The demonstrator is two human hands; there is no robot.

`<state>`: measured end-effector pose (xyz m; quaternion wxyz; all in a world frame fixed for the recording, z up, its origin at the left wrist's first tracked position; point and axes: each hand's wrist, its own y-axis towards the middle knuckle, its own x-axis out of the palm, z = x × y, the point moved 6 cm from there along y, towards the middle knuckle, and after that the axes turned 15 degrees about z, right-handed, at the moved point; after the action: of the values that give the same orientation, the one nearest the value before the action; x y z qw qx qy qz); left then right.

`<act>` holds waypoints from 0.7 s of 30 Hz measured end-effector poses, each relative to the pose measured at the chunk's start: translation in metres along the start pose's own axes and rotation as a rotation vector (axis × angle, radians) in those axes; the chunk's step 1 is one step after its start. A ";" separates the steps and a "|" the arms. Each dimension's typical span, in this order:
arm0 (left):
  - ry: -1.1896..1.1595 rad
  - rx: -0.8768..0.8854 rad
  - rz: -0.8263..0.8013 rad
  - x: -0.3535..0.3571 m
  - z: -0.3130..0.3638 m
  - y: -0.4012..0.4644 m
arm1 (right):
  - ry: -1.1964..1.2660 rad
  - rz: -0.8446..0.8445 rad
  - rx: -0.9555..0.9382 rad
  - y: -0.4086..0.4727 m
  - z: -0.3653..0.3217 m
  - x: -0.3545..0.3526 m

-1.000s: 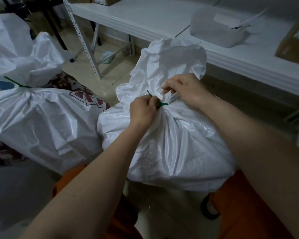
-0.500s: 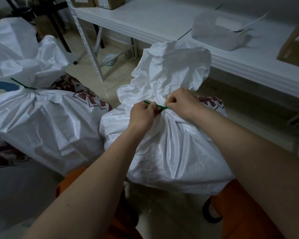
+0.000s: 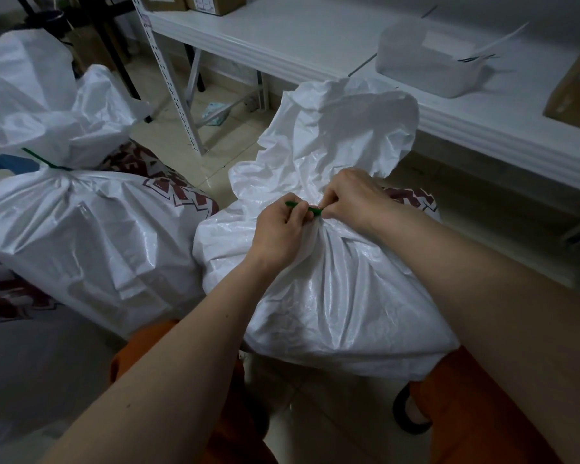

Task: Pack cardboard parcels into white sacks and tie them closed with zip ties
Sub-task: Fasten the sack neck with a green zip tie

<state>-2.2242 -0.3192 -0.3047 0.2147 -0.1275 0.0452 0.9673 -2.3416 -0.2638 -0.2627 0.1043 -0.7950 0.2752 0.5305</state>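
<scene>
Sack: white sack [image 3: 332, 296] on the floor between the knees, neck gathered
Zip tie: green zip tie [image 3: 303, 207] at the neck
Left hand [image 3: 280, 229]: grips the tie's tail
Right hand [image 3: 355, 195]: pinches the tie's other end
Left: tied sack [image 3: 81, 236]

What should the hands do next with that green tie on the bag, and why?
Probably pull the green zip tie tighter. The left hand grips its tail while the right hand pinches at the gathered neck of the white sack, so the tie is round the neck already. The sack to the left already has its own green tie cinched.
</scene>
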 end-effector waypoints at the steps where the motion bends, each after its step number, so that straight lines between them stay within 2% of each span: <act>1: 0.016 0.005 -0.006 0.000 0.000 0.001 | 0.016 -0.006 0.006 -0.001 0.000 -0.001; 7: 0.044 0.028 -0.040 0.001 0.003 0.003 | 0.073 -0.109 0.047 0.002 0.001 -0.005; 13: 0.058 0.035 -0.026 0.001 0.005 0.002 | 0.072 -0.098 0.072 0.001 0.002 -0.003; 21: 0.067 0.035 -0.076 0.000 0.005 0.003 | 0.155 -0.082 0.238 0.001 0.008 -0.003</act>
<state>-2.2266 -0.3212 -0.2994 0.2519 -0.1574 0.0644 0.9527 -2.3490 -0.2608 -0.2634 0.1980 -0.8261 0.3108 0.4262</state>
